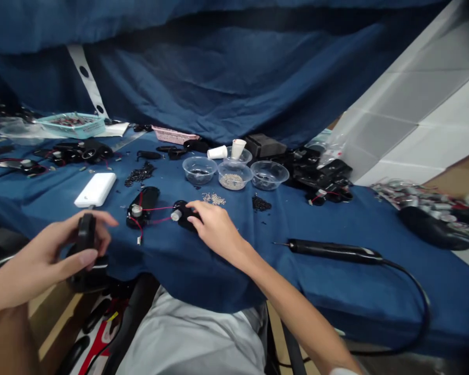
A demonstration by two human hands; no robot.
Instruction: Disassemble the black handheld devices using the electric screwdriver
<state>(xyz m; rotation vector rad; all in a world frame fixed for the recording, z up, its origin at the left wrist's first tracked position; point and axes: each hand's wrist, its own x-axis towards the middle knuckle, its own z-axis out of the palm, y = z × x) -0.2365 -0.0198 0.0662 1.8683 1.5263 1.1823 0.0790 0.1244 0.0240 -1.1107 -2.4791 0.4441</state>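
Observation:
My left hand (58, 255) is at the table's front edge, thumb and fingers around a black plastic part (86, 234) whose kind I cannot make out. My right hand (214, 224) rests on the table, its fingertips closed on a black plastic housing (185, 216) with a small silver motor (175, 215) at its left end. Pink-red wires run from that motor to a second black housing (144, 205), which lies to the left with its own motor. A short lead with a white connector (139, 240) hangs off the second housing.
A white power bank (96, 189) lies behind my left hand. Clear plastic bowls (269, 175) hold small parts, with loose piles of screws (261, 203) nearby. At right lie a corded black electric screwdriver (332, 251) and black assemblies (320, 179). A blue basket (72, 126) stands back left.

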